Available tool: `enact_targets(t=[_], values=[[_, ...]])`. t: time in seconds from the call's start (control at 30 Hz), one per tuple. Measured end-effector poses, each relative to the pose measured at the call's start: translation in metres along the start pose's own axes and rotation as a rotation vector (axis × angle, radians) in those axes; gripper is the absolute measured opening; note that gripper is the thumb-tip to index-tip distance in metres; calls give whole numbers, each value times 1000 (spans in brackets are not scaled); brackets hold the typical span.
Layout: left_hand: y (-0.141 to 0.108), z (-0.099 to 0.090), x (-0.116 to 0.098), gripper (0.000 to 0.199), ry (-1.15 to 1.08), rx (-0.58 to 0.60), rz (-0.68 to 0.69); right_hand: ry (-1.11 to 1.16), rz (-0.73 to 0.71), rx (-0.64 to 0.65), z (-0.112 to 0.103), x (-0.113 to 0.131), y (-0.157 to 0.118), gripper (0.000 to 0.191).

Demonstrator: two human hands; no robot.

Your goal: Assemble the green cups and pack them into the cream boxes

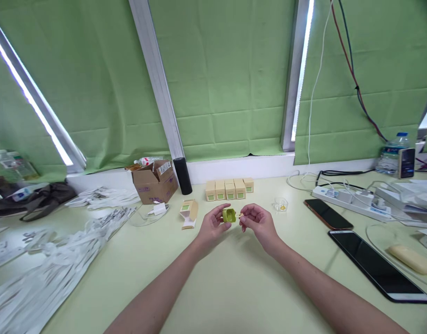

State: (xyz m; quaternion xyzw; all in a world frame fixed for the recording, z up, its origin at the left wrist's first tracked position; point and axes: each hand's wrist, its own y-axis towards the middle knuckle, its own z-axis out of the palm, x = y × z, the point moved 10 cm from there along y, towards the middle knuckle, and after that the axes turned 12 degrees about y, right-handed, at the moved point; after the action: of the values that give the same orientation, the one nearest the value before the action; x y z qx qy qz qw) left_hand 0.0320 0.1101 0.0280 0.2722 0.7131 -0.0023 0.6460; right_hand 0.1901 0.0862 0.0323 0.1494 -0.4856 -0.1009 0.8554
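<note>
Between the thumb and fingers of my left hand [214, 223] is a small green case [229, 215], its hollow side facing me. My right hand [258, 220] pinches a thin yellowish piece [239, 215] close to the case's right edge; whether the two touch I cannot tell. Left of my hands an opened small cardboard box [189, 212] lies with its flap out. A row of several small tan boxes [225, 190] with green labels stands behind my hands. To their right sits a clear plastic container [280, 204] with something yellow inside.
A brown carton [155, 182] and a black cylinder [182, 176] stand at the back left, near a white charger [158, 208]. White strips [70, 250] cover the left side. On the right lie a phone [328, 214], a tablet [377, 264] and a power strip [352, 202] with cables.
</note>
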Motion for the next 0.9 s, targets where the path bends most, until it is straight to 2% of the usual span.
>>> enact_targets(t=[0.1,0.2,0.33,0.53,0.67,0.77,0.9], values=[[-1,4,-2,63,-42,27,-8,-85,-57,23,5,5,-2,35],[-2,8,-3,57,-60,56,-12,-281,-139,39,7,12,-6,24],[-3,12,-2,56,-73,100,-16,-587,-367,115,18,27,-15,7],[-4,15,-5,55,-60,133,-2,-787,-695,271,38,40,-32,27],[-4,16,-6,54,-44,139,-3,-911,-773,317,46,40,-37,31],[-3,16,-7,56,-25,147,10,-998,-816,313,51,44,-39,29],[-3,19,-7,57,-19,169,19,-1167,-906,234,56,50,-44,20]])
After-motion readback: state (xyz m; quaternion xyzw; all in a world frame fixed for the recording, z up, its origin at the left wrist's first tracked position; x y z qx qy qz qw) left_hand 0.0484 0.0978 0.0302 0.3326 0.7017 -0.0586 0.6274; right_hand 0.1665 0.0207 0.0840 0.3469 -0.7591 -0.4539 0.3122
